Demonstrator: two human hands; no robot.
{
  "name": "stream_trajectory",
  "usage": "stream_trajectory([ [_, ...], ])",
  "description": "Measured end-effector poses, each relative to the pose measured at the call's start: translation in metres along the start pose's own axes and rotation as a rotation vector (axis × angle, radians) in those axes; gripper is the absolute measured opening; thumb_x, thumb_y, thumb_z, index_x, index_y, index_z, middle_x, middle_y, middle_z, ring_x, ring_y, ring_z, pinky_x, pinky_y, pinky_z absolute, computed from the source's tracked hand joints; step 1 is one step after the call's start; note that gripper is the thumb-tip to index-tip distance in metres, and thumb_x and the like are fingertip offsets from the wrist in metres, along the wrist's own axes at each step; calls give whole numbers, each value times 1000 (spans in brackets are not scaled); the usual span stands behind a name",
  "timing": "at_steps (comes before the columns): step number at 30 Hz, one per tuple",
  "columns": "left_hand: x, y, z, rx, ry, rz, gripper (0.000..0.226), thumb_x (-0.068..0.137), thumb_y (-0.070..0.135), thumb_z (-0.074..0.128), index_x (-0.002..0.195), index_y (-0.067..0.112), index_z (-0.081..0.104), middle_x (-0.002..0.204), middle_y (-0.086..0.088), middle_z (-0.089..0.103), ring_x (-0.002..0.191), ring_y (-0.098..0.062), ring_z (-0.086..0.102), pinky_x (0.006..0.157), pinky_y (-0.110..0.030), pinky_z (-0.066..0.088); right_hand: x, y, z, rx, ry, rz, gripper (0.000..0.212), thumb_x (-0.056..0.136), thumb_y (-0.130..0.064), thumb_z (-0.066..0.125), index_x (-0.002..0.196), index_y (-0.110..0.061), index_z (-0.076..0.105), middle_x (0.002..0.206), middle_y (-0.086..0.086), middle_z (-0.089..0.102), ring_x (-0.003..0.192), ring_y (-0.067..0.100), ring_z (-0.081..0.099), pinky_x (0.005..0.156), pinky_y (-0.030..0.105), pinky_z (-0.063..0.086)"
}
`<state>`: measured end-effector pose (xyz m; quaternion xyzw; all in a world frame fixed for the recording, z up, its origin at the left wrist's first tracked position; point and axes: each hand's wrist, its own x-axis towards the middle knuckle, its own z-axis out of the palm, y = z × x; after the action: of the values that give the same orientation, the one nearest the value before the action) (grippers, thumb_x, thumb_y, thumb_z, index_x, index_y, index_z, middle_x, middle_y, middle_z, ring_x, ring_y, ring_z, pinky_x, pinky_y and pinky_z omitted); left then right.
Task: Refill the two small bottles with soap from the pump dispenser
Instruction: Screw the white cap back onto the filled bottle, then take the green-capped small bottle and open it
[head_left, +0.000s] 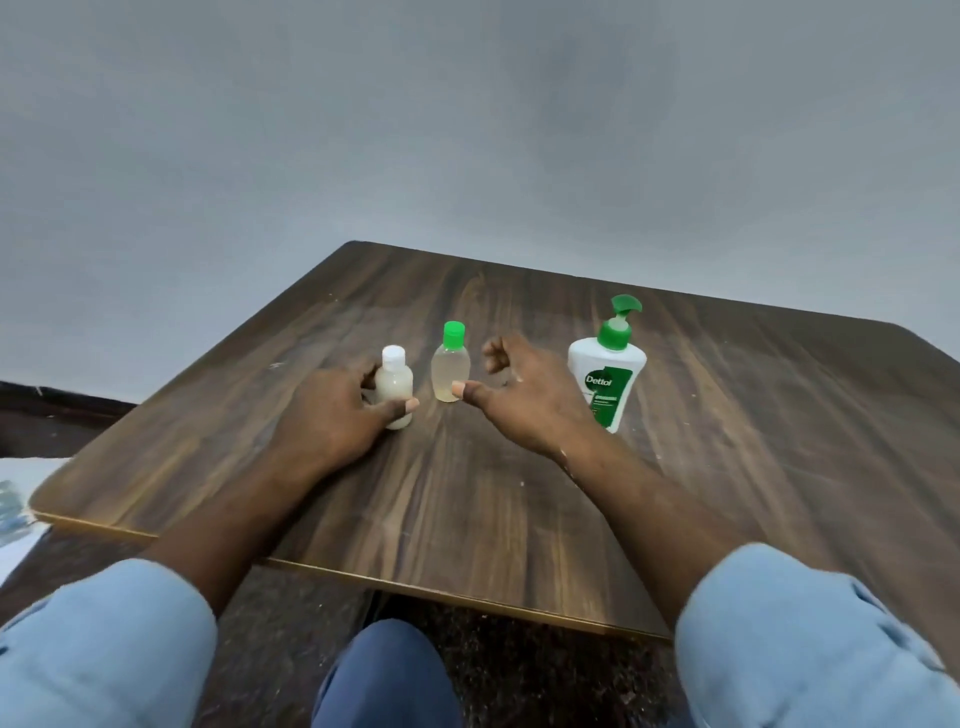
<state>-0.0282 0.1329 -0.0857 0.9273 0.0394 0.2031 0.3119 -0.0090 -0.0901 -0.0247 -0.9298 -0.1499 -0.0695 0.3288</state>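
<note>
Seen from the head camera, the task looks barely begun: both small bottles stand capped on the desk (727, 441). The left hand (332, 410) grips the white-capped bottle (397, 384) with curled fingers. The right hand (524, 395) hovers with loose fingers, holding nothing, thumb just beside the green-capped bottle (450, 366). The untouched pump dispenser (608, 374) reads "Dettol"; the smaller print is illegible.
</note>
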Motion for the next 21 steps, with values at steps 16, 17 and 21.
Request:
stream_trajectory([
  [16, -12, 19, 11, -42, 334, -94, 49, 80, 24, 83, 120, 21, 55, 110, 3, 64, 101, -22, 62, 81, -38, 47, 22, 18, 29, 50, -92, 23, 49, 83, -31, 79, 127, -27, 60, 113, -6, 65, 105, 17, 62, 90, 36, 51],
  [17, -20, 26, 13, -77, 328, -26, 41, 80, 17, 79, 113, 24, 56, 103, 6, 62, 94, -17, 59, 79, -35, 46, 12, 22, 22, 40, -91, 26, 46, 82, -32, 80, 124, -27, 61, 110, -8, 64, 103, 16, 62, 89, 35, 52],
  [21, -36, 56, 31, -272, -79, 148, 43, 77, 18, 77, 111, 35, 58, 102, 15, 64, 80, -2, 62, 78, -26, 51, -23, 36, -8, 2, -60, 52, 42, 78, -32, 85, 115, -27, 65, 98, -12, 65, 92, 12, 63, 84, 32, 53],
])
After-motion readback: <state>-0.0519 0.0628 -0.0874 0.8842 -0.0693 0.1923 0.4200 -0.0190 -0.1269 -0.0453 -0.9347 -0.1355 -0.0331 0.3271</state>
